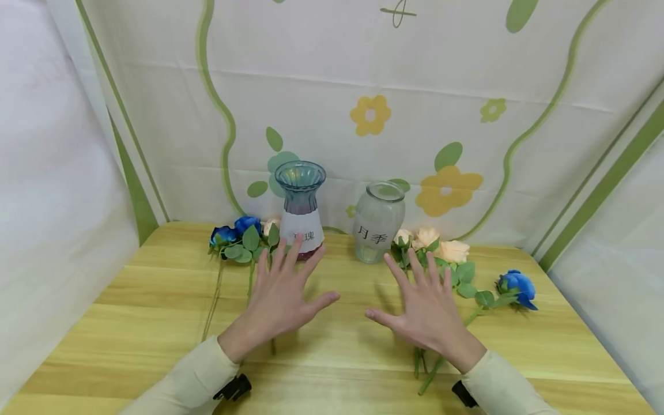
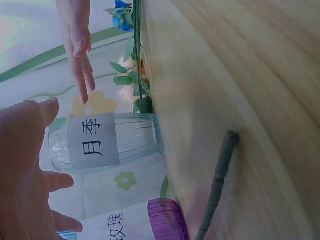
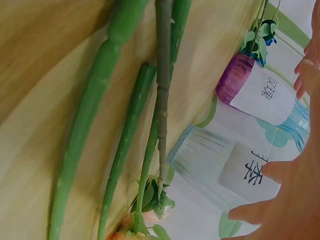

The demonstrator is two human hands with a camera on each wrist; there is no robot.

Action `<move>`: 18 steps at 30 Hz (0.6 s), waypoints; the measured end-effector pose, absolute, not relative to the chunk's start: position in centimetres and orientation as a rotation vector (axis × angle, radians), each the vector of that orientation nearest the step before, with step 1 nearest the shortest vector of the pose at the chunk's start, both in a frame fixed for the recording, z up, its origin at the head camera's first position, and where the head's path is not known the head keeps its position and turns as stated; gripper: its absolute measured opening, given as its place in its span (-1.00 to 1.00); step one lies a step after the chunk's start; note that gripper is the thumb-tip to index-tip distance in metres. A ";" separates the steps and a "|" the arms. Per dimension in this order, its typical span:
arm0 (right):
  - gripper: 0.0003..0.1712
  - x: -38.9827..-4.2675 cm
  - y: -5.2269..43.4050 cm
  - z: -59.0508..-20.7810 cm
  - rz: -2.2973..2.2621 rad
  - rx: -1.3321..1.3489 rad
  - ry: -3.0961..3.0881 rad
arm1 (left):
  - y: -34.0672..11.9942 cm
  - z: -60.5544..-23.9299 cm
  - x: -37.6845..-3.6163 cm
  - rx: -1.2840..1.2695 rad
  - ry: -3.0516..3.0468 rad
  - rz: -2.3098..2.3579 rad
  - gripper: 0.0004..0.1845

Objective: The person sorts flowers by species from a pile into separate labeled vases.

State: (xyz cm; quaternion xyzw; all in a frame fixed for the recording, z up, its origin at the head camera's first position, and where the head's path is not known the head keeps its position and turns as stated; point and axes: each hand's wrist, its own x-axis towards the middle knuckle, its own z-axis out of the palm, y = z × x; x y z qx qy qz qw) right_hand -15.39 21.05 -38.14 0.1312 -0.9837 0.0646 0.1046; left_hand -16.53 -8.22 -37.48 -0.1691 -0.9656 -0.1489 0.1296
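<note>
My left hand [image 1: 282,297] hovers over the table with its fingers spread and holds nothing. Just beyond its fingertips stands a blue-and-purple glass vase [image 1: 302,202] with a white label. My right hand [image 1: 427,308] is likewise spread above the table, palm down, holding nothing. A clear glass jar [image 1: 380,222] with a label stands upright beyond and left of its fingers. Peach flowers [image 1: 451,251] lie past the right fingertips, their stems running under that hand. Two blue flowers [image 1: 248,223] and a pale one [image 1: 270,226] lie beyond the left hand, partly hidden behind the vase.
Another blue flower [image 1: 517,288] lies right of the right hand, its green stem [image 1: 430,377] slanting toward the front. The wooden table [image 1: 332,369] ends at a white curtain [image 1: 311,86] printed with flowers. White fabric also hangs at both sides.
</note>
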 end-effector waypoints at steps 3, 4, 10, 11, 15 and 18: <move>0.22 -15.5 21.4 -38.1 0.236 0.361 -2.856 | -8.0 -37.2 -16.8 -0.507 -2.786 -0.477 -0.04; 0.20 -15.6 21.6 -38.1 0.262 0.346 -2.840 | -7.9 -37.1 -16.9 -0.513 -2.778 -0.504 -0.05; 0.01 -15.8 23.3 -38.3 0.495 0.286 -2.673 | -7.1 -36.1 -18.3 -0.551 -2.663 -0.723 -0.16; -0.02 -15.8 23.7 -38.4 0.534 0.278 -2.643 | -6.9 -35.9 -18.6 -0.561 -2.630 -0.773 -0.18; -0.12 -15.7 25.0 -38.4 0.723 0.215 -2.566 | -5.8 -34.6 -19.6 -0.603 -2.503 -0.986 -0.27; -0.19 -15.6 26.0 -38.2 0.893 0.128 -2.537 | -4.7 -33.6 -20.5 -0.626 -2.442 -1.138 -0.31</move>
